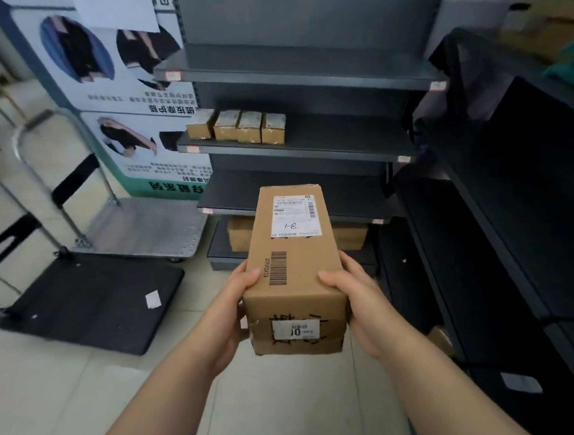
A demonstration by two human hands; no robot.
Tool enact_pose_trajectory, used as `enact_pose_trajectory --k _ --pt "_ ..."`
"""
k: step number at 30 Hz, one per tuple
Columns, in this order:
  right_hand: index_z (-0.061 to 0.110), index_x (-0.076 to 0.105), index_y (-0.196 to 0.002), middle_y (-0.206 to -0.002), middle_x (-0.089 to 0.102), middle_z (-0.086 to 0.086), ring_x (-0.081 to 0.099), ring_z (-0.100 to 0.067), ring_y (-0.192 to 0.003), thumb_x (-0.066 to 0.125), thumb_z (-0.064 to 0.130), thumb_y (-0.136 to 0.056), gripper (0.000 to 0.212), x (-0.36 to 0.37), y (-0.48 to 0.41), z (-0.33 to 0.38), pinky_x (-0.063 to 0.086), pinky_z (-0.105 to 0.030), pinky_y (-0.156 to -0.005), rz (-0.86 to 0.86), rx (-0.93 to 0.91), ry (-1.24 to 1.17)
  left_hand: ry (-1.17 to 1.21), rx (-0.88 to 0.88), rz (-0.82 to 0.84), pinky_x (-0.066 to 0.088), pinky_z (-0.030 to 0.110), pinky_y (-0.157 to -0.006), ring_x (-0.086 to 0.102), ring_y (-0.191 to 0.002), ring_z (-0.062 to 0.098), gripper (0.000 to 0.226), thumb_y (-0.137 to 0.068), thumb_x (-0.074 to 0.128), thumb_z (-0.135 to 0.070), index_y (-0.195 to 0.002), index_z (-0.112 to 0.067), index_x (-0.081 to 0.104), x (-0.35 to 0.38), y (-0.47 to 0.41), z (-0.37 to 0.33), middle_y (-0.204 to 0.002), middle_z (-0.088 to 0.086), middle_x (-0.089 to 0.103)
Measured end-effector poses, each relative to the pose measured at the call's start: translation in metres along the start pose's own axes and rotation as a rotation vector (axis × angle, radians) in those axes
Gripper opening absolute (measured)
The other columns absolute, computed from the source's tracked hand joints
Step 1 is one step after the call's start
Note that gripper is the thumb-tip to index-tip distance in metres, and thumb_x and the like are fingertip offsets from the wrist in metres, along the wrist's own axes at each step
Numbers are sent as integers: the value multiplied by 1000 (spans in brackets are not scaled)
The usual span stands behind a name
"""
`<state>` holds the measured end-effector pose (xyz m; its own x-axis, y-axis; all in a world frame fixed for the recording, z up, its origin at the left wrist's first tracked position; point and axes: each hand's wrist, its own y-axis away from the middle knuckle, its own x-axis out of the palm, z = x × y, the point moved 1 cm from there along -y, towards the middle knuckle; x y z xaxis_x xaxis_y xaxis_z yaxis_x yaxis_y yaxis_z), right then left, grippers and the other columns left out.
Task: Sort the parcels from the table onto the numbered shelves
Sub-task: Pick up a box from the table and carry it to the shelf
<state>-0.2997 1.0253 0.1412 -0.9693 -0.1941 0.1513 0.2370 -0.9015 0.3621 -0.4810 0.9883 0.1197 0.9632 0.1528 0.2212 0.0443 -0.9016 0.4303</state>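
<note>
Before the dark grey metal shelving unit, a long brown cardboard parcel marked 3-1 hangs short of its shelves, left hand and right hand each curled in a grip on its near sides, a sound hold for a box that looks stiff and light.

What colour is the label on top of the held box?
White label with black print, on the brown box; head view.

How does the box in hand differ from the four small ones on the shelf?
The held box is long; the four shelf boxes are short. The held box is gripped by left hand and right hand in mid-air; the shelf boxes stand in a row on the shelf. Its label shows handwritten 3-1; theirs are unreadable. All are brown cardboard.
</note>
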Motion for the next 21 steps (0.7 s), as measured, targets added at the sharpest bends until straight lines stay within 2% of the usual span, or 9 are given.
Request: enact_pose_trajectory --k 4,6,9,12,14,17,21 --pt "33 42 -134 -112 63 7 63 -15 -101 61 17 -89 51 22 -46 -4 51 -30 -85 68 60 12 34 -8 -115 43 42 -96 56 -118 17 31 -92 50 -44 -123 -42 57 -24 -25 -5 -115 -12 69" --pt "32 42 -133 -111 64 7 63 -15 -101 60 15 -89 51 36 -71 -7 51 -32 -89 85 89 12 20 -19 -150 43 38 -91 55 -115 12 26 -96 44 -42 -117 -43 59 -39 -40 -10 -114 -14 69" --pt "30 42 -135 -112 65 5 64 -16 -101 61 15 -88 53 61 -111 -10 51 -32 -90 99 118 14 18 -51 -172 43 36 -87 55 -114 9 27 -96 43 -42 -117 -42 59 -68 -71 -19 -114 -15 69" --pt "30 40 -139 -113 64 6 64 -15 -100 62 17 -88 56 87 -154 -12 52 -31 -85 91 129 26 38 -84 -193 42 42 -99 56 -113 14 25 -96 45 -38 -115 -35 61 -101 -111 -31 -110 -11 71" --pt "31 37 -141 -116 62 6 64 -16 -100 63 19 -89 60 105 -182 -11 53 -30 -81 73 139 31 27 -96 -171 40 42 -101 57 -113 16 25 -96 46 -37 -115 -35 61 -123 -138 -44 -106 -11 72" --pt "33 34 -142 -118 60 7 63 -15 -101 63 20 -88 63 129 -220 -10 52 -28 -79 55 156 38 12 -123 -137 39 44 -106 56 -116 17 31 -97 46 -34 -125 -36 56 -157 -176 -60 -114 -10 69" --pt "35 37 -140 -120 61 9 62 -13 -104 62 16 -89 60 154 -264 -22 50 -27 -81 29 172 40 -17 -151 -79 42 40 -102 59 -113 14 32 -98 45 -29 -127 -38 54 -195 -222 -67 -115 -11 69"
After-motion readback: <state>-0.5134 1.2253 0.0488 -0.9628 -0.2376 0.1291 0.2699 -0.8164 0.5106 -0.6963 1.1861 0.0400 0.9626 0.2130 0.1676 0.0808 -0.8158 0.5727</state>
